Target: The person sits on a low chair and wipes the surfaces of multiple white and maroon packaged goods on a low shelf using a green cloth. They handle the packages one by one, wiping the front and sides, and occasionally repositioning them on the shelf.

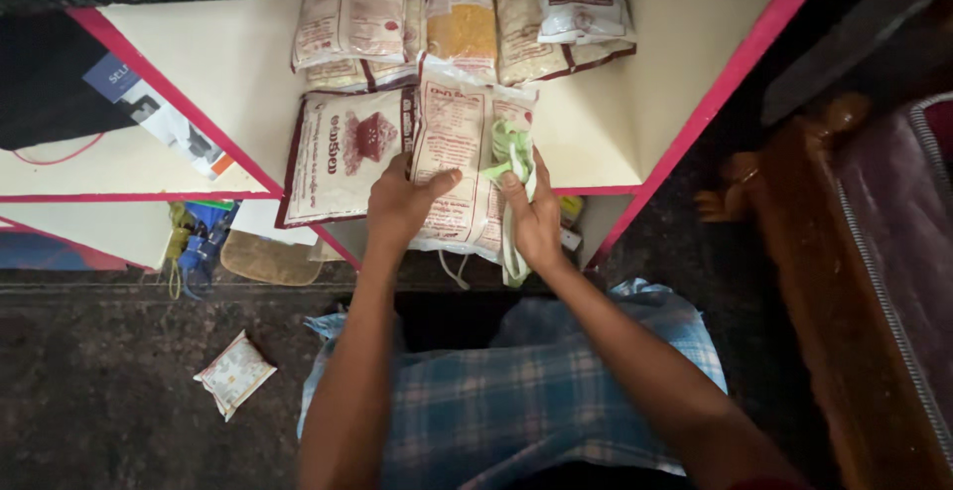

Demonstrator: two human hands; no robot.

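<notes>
Glossy plastic packets, flat and rectangular, heaped on a cream shelf [606, 123] edged in pink. Left hand [402, 202] spread flat, fingers open, pressing the front packet [452, 167] at the shelf's front lip, gripping nothing; right hand [536, 217] beside it, closed round a crumpled pale green cloth [514, 157] held against the same crinkly wrapper. Below, on dark speckled stone floor [109, 351], a small square pouch [233, 374]; soft blue checked fabric [516, 391] over the lap.

One camera is riding on the person's head, looking steeply down and forward; it is sitting close over the forearms, taking in the low shelf [615, 133] ahead and the dark floor [99, 391] beneath.
</notes>
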